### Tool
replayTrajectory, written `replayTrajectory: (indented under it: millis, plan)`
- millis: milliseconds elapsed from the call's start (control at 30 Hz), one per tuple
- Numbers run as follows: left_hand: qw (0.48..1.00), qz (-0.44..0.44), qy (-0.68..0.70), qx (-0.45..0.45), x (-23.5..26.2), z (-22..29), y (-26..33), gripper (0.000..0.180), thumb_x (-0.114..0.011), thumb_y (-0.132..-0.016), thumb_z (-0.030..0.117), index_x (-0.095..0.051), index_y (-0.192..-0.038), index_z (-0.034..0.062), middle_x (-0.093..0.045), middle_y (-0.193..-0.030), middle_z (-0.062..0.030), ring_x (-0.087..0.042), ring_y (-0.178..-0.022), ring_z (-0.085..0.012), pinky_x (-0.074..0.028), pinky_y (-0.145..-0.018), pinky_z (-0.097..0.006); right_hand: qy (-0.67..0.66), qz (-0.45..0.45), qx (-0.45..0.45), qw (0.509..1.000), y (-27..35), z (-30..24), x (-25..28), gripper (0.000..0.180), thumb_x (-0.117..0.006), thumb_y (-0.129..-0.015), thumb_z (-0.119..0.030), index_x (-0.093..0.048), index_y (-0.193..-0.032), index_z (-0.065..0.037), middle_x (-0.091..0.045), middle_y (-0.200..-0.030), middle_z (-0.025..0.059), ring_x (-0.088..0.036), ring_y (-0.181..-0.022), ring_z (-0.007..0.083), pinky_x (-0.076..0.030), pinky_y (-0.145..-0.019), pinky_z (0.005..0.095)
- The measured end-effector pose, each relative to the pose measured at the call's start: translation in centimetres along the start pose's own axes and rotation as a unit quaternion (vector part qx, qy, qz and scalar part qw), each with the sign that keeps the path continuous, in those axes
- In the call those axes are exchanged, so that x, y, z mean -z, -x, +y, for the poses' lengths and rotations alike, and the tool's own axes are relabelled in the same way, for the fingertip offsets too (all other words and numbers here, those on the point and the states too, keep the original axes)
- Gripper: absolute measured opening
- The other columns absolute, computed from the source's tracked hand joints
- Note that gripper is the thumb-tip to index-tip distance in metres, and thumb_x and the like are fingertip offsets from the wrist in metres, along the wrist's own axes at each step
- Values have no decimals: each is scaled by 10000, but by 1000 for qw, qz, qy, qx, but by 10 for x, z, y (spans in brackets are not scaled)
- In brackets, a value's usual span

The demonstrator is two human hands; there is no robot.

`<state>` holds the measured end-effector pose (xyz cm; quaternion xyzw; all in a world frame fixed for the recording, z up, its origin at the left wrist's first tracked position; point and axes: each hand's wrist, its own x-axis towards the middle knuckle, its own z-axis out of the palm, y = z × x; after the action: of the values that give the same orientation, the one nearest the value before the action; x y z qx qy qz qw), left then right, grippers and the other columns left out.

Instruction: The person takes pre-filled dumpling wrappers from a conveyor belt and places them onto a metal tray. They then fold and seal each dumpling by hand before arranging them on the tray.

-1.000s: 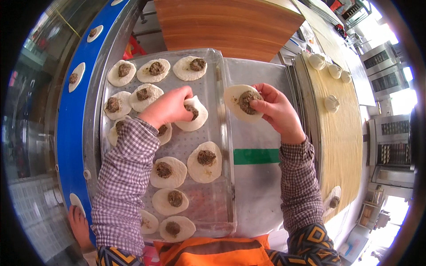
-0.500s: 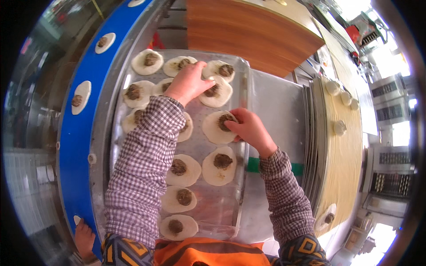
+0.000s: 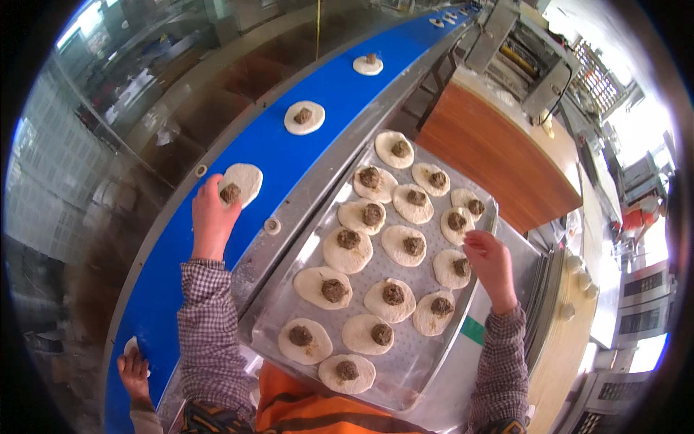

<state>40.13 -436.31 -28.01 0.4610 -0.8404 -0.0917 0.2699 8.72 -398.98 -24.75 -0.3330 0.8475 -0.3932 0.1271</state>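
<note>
My left hand (image 3: 211,220) reaches out over the blue conveyor belt (image 3: 303,155), and its fingers (image 3: 217,189) touch the near edge of a dough round (image 3: 241,184) lying there. The fingers are slightly spread and lie against it; I cannot tell whether they have closed on it. The round is pale, flat and roughly circular, with a dark brown lump of filling set near its edge closest to my hand. Two more such rounds lie farther along the belt. My right hand (image 3: 492,264) rests at the far edge of the perforated metal tray (image 3: 416,362), which stands on the bench just beside the belt. Its fingers are curled loosely by a filled round (image 3: 453,268) on the tray, not clamped on anything. The tray carries rows of the same pale rounds, each with a brown dollop.
</note>
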Motion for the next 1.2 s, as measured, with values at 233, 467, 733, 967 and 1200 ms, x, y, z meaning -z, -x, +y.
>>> replayTrajectory:
  millis: [233, 467, 733, 967, 1200]
  plan:
    - [977, -105, 158, 95, 54, -42, 24, 334, -735, -807, 96, -607, -1100, -1, -691, -988, -178, -686, -907, -301, -544, -787, -338, 15, -118, 211, 970, -106, -119, -123, 276, -672, -847, -149, -673, -1098, -36, -703, -1006, 131, -678, -925, 253, -543, -789, 345]
    - [968, -143, 135, 155, 115, -72, 49, 396, -732, -802, 172, -623, -1131, -18, -635, -1083, -172, -604, -995, -309, -491, -861, -394, 72, -184, 448, 872, -152, -208, -270, 328, -676, -838, -111, -658, -1164, -69, -680, -1146, 112, -635, -1075, 267, -509, -933, 402]
    - [944, -188, 173, 207, 158, -141, 100, 431, -756, -772, 216, -594, -1100, -12, -599, -1041, -157, -584, -992, -284, -475, -854, -388, 184, -427, 272, 843, -137, -252, -319, 452, -712, -818, -428, -692, -1061, -47, -697, -984, 126, -646, -915, 283, -513, -787, 385]
    - [859, -366, 193, 302, 157, -257, 158, 288, -719, -776, 134, -552, -978, 16, -539, -936, -68, -555, -901, -154, -488, -758, -313, 206, -422, 287, 834, -112, -255, -372, 701, -746, -687, -639, -733, -1047, -38, -700, -1040, 182, -661, -931, 343, -526, -826, 429]
    - [914, -362, -82, 164, 211, -257, 197, 273, -611, -863, 135, -528, -1098, 24, -546, -1080, -138, -533, -1039, -231, -432, -932, -394, 194, -409, 322, 831, -14, -289, -422, 383, -788, -624, -443, -781, -828, -119, -720, -868, 116, -681, -838, 294, -532, -715, 438]
